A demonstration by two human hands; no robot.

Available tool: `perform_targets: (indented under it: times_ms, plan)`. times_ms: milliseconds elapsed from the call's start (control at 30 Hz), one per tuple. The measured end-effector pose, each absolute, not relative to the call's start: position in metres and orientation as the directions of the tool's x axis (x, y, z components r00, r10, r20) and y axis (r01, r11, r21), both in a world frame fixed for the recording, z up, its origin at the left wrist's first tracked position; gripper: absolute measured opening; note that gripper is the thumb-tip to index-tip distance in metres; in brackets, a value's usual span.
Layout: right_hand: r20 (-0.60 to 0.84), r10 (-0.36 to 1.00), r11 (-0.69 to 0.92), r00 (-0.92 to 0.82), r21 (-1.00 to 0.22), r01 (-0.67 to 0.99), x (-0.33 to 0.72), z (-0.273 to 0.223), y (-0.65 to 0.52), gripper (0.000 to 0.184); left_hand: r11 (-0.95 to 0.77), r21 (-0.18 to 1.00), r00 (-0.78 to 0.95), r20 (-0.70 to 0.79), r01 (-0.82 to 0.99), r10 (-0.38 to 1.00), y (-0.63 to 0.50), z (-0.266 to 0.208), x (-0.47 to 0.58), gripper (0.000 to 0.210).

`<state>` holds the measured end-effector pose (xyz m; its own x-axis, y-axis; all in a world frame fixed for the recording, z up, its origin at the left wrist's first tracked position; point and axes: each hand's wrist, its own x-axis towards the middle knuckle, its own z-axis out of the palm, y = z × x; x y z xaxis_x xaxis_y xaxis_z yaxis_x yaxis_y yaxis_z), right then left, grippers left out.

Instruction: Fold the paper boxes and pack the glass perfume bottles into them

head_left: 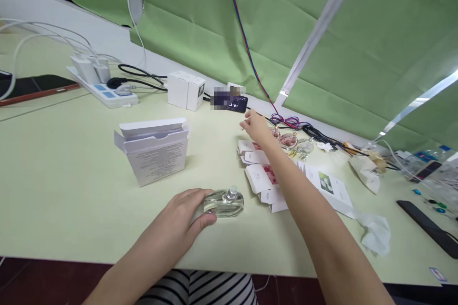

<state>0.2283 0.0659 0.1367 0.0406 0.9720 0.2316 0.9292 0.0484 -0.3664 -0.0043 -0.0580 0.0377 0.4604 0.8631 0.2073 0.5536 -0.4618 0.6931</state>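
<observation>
My left hand [189, 212] is closed around the left side of a clear glass perfume bottle [224, 205], which has a silver neck and pale liquid. The bottle is just above or on the table near its front edge; I cannot tell which. My right hand [256, 127] is stretched out to the back, left of several round perfume bottles [288, 140]. Its fingers are curled together, and whatever is in them is too small or hidden to name. Under my right forearm lie flattened pink-flower cartons [258, 178]. An opened white box [157, 159] stands left of my left hand.
A white carton with a white-flower picture [324, 185] lies on the right, beside crumpled tissue [375, 233]. At the back are small white boxes [184, 89], a phone [236, 104] and a power strip [110, 95]. Cables [289, 121] run along the wall.
</observation>
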Motion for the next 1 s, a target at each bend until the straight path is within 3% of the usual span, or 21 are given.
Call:
perform_targets:
  times_ms: [167,300,400,500,767,900,1000]
  plan:
    - [0.291,0.930,0.337,-0.224,-0.432,0.837,0.219,0.175,-0.021,0.010,-0.450,0.711,0.464,0.193,0.540,0.864,-0.058,0.041,-0.004,0.024]
    - [0.361,0.831,0.549,-0.423,-0.415,0.725,0.207,0.167,-0.082,0.008,-0.454,0.718,0.496,0.173,0.528,0.851,-0.057,0.046,-0.004,0.025]
    - [0.361,0.827,0.552,-0.431,-0.375,0.745,0.198,0.144,-0.095,0.004,-0.465,0.711,0.512,0.171,0.527,0.842,-0.057,0.046,-0.004,0.026]
    - [0.448,0.781,0.611,-0.436,-0.400,0.683,0.196,0.120,-0.096,0.011,-0.476,0.701,0.501,0.193,0.532,0.844,-0.057,0.044,-0.004,0.025]
    - [0.472,0.810,0.571,-0.349,-0.497,0.654,0.196,0.077,-0.110,0.064,-0.449,0.701,0.479,0.172,0.554,0.861,-0.054,0.039,-0.003,0.025]
    - [0.515,0.796,0.567,-0.319,-0.449,0.691,0.190,0.068,-0.109,0.060,-0.422,0.705,0.418,0.193,0.570,0.888,-0.063,0.039,-0.003,0.037]
    - [0.568,0.768,0.576,-0.296,-0.410,0.707,0.188,0.063,-0.107,0.057,-0.340,0.744,0.225,0.256,0.575,0.940,-0.078,0.042,-0.024,0.044]
